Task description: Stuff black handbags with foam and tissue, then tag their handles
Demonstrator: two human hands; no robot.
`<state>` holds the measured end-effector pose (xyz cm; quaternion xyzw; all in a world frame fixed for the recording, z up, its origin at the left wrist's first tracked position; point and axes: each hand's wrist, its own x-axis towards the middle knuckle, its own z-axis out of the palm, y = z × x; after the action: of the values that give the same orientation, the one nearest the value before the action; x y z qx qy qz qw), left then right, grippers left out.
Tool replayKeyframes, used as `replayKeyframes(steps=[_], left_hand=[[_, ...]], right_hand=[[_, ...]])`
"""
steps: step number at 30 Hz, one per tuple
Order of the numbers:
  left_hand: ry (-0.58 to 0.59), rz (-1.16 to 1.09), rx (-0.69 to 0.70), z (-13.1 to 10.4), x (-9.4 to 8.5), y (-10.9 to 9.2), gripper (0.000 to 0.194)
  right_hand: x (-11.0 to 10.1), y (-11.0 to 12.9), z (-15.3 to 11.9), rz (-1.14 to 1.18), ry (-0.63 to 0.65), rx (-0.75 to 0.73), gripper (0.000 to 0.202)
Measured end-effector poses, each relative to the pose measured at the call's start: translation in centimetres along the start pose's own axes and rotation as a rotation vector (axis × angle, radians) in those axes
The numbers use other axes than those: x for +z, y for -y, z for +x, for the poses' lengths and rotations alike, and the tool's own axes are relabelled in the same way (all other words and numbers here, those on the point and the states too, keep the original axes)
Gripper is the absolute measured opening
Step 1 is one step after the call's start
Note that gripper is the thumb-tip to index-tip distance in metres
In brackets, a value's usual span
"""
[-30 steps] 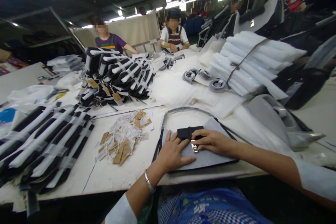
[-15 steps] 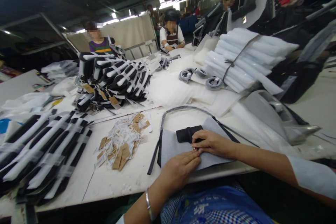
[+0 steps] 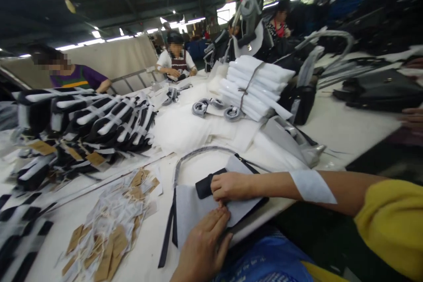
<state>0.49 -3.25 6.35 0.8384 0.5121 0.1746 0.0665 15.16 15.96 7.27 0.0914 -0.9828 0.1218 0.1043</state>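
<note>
A black handbag (image 3: 175, 224) lies flat before me, with a light grey sheet (image 3: 190, 209) over its front and a wrapped handle (image 3: 194, 155) arching behind it. A black flap (image 3: 203, 186) sits on top of the sheet. My right hand (image 3: 233, 186) is closed at the flap's lower end, its fingers curled; what they grip is hidden. My left hand (image 3: 205, 240) rests on the sheet at the bag's lower edge, fingers stretched out and thumb apart, fingertips close to those of my right. The metal clasp is out of sight beneath the fingers.
A heap of paper tags (image 3: 112, 242) with strings lies left of the bag. Wrapped black bags (image 3: 99, 116) are stacked behind it. Tied white foam bundles (image 3: 253, 83) and coiled straps (image 3: 233, 113) stand at the back. A co-worker (image 3: 176, 59) sits across the table.
My view has swung to the right, so the table's contents sit further left. My right hand now covers more of the flap, and the metal clasp seen earlier is hidden.
</note>
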Motion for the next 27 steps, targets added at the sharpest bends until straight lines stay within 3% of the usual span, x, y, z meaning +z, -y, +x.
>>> replayKeyframes(steps=[6, 9, 13, 15, 17, 20, 24, 27], left_hand=[[-0.128, 0.266, 0.172, -0.9, 3.1, 1.9, 0.045], [-0.156, 0.35, 0.224, -1.4, 4.9, 2.7, 0.062], [-0.17, 0.344, 0.209, -1.9, 6.2, 2.8, 0.074], [-0.173, 0.323, 0.167, -2.0, 6.4, 2.5, 0.076], [-0.176, 0.304, 0.138, -2.0, 6.3, 2.1, 0.076], [-0.215, 0.299, 0.12, -1.8, 5.8, 1.5, 0.072], [-0.188, 0.328, 0.061, -1.3, 4.5, 0.3, 0.069], [-0.178, 0.356, 0.038, -0.9, 4.1, -0.3, 0.066]], right_hand=[[0.0, 2.5, 0.0, -0.095, 0.011, 0.193, 0.004], [-1.3, 3.8, -1.5, -0.083, -0.084, 0.282, 0.01], [-4.2, 3.8, -7.8, -0.143, -0.498, 0.627, 0.021], [-5.3, 3.5, -12.0, -0.262, -0.591, 0.853, 0.025], [-5.6, 3.6, -15.5, -0.39, -0.59, 0.957, 0.03], [-5.3, 4.9, -17.2, -0.392, -0.557, 0.905, 0.032], [-4.7, 7.4, -13.7, -0.29, -0.497, 0.624, 0.038], [-3.5, 7.9, -11.3, -0.238, -0.316, 0.437, 0.049]])
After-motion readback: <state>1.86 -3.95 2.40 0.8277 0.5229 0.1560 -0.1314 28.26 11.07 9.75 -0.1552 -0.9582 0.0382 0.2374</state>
